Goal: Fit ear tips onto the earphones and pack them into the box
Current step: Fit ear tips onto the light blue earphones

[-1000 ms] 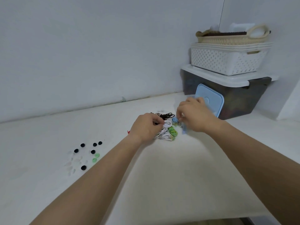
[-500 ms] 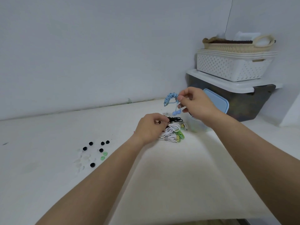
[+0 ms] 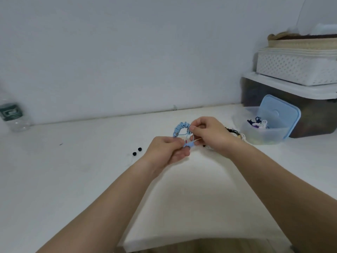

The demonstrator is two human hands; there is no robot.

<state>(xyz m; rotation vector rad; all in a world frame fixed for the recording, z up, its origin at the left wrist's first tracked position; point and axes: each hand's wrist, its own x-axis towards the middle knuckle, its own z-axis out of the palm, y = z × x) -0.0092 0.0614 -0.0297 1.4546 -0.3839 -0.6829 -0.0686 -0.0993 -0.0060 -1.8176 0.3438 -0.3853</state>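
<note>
Above the middle of the table, head view: both hands meet in the air over the white table (image 3: 73, 179), sharing one set of blue earphones (image 3: 181, 127).
Left hand: the left hand (image 3: 168, 149) is curled, with thumb and fingertips pinching a blue earbud (image 3: 188, 144) at the lower end of the cable. Whether the bud carries a tip cannot be told.
Right hand: the right hand (image 3: 209, 134) is curled too, pinching the cable just beside the right end of the coil, knuckles up.
Blue earphones: off the table and held by both hands. The cable is wound into a tight coil that arches over the gap between the hands, with a loose loop below it.
Ear tips: two black ear tips (image 3: 137, 151) lie close together on the table, left of the left hand and apart from it.
Box: a clear plastic box (image 3: 262, 133) stands open on the table to the right of the right hand. Its blue lid (image 3: 277, 115) is tilted up at its right side.
In the box: a few bundled earphones (image 3: 257, 123), dark blue and white.
Behind the right wrist: black and white loose cables (image 3: 232, 131) lie on the table, mostly hidden.
Far right: a dark storage bin (image 3: 313, 121) with a white lid carries a white perforated basket (image 3: 295, 70), and a woven basket (image 3: 300, 42) sits on top.
Far left: a clear water bottle (image 3: 12, 115) stands by the wall.
</note>
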